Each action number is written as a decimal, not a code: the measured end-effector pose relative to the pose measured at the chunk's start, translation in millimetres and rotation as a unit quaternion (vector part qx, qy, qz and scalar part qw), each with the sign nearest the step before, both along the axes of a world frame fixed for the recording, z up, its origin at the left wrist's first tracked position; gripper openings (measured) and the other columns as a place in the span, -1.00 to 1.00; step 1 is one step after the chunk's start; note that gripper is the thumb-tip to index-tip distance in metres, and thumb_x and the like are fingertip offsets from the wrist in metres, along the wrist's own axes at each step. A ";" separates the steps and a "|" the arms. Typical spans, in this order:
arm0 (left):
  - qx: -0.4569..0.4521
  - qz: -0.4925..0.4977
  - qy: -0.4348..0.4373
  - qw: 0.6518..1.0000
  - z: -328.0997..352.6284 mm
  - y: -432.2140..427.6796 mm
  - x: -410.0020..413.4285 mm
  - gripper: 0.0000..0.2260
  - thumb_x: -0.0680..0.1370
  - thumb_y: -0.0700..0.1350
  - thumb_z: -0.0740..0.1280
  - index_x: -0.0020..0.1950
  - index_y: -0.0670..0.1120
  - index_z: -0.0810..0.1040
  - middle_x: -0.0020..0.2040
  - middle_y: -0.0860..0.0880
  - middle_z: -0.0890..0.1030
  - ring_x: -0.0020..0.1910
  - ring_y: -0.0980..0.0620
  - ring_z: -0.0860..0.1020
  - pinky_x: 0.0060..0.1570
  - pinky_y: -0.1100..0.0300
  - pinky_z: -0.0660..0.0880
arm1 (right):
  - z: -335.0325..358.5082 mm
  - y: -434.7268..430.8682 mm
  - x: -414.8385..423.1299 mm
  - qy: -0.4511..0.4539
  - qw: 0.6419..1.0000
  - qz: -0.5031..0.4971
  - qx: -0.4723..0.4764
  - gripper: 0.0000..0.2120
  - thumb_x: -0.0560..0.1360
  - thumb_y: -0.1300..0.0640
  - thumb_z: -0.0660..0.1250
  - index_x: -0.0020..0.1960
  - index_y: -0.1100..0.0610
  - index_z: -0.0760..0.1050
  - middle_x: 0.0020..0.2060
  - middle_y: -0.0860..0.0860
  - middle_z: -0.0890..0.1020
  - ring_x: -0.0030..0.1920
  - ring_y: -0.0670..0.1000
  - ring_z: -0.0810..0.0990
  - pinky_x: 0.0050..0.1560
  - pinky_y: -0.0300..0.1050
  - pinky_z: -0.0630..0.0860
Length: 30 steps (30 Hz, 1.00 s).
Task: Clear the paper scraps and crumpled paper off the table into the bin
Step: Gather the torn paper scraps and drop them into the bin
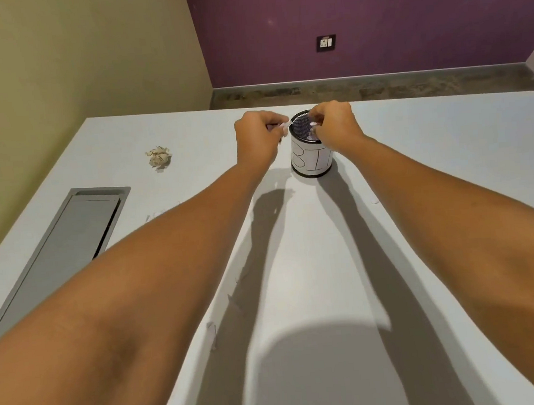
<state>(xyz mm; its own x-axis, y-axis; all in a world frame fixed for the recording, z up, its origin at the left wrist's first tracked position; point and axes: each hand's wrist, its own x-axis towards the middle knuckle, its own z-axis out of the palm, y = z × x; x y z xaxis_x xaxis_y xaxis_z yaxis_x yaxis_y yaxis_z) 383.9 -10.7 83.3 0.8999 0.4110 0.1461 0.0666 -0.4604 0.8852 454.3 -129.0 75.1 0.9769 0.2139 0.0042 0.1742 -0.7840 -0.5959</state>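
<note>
A small black mesh bin with a white label stands on the white table near its far edge. My left hand hovers just left of the bin's rim and pinches a small white paper scrap. My right hand is over the bin's right rim with its fingers curled; a small pale scrap shows at its fingertips. A crumpled beige paper ball lies on the table to the left. Thin white scraps lie near my left forearm.
A grey recessed cable hatch sits in the table's left side. More tiny scraps lie right of the bin's shadow. Beyond the table's far edge are the floor and a purple wall with a socket.
</note>
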 end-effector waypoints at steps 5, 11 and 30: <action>0.009 -0.013 -0.007 1.000 4.5 -11.6 16.5 -0.84 0.47 -0.32 0.36 0.03 -0.28 0.63 -0.12 -0.24 0.66 -0.37 0.10 0.49 -0.02 0.11 0.57 | -1.3 -8.2 -6.5 -0.070 0.992 -0.047 0.097 -0.65 0.48 0.40 0.26 0.23 0.17 0.49 0.19 0.10 0.57 0.18 0.06 0.54 0.19 -0.15 0.46; 0.010 -0.027 -0.006 1.000 8.5 -29.1 28.7 -0.84 0.50 -0.28 0.34 0.04 -0.27 0.63 -0.01 -0.22 0.67 -0.16 -0.01 0.59 0.01 0.16 0.57 | -47.4 -46.2 -80.6 -0.094 0.965 -0.090 0.227 -0.75 0.48 0.36 0.20 0.11 0.23 0.54 0.07 0.15 0.62 0.05 0.13 0.59 0.06 -0.08 0.55; 0.079 -0.057 0.068 0.993 6.1 -44.6 33.8 -0.59 0.51 -0.41 0.26 0.35 -0.22 0.40 0.27 -0.19 0.53 0.25 -0.09 0.50 0.31 0.09 0.42 | -122.1 -79.6 -189.3 -0.050 0.998 -0.024 -0.031 -0.68 0.56 0.18 0.16 0.29 0.15 0.43 0.36 0.05 0.44 0.41 0.04 0.33 0.44 -0.02 0.23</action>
